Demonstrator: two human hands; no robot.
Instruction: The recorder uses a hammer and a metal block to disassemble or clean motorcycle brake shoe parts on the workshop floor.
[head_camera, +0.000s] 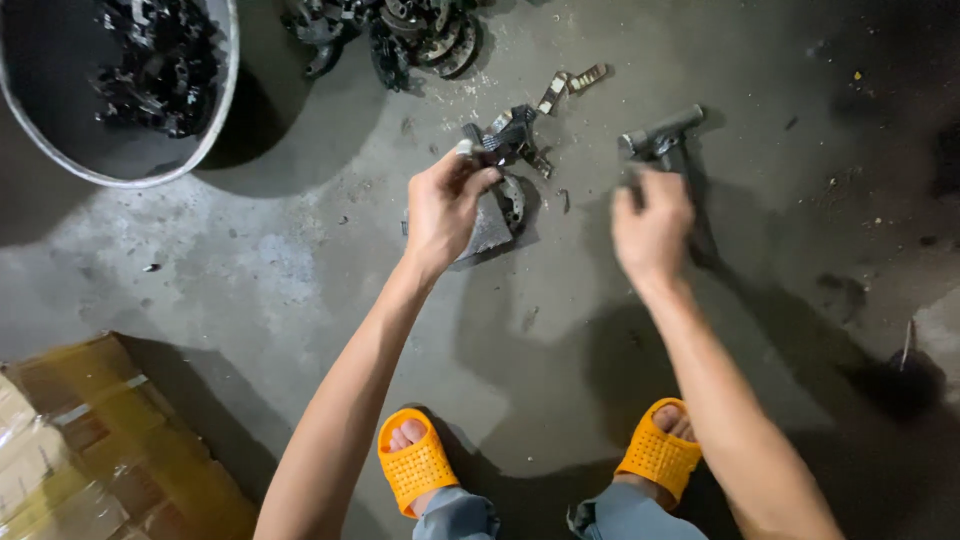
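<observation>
My left hand (445, 205) pinches a small dark metal part (490, 148) above a flat grey block (490, 228) on the concrete floor. A curved metal piece (514, 198) lies against that block. My right hand (652, 225) grips the handle of a hammer (662, 132), whose grey head points up and to the right. Several small metal plates (568, 85) lie scattered just beyond the hands.
A round metal basin (205, 135) with dark metal parts stands at the upper left. A heap of dark curved parts (420, 35) lies at the top. A taped cardboard box (100, 450) sits at the lower left. My feet wear orange slippers (418, 465).
</observation>
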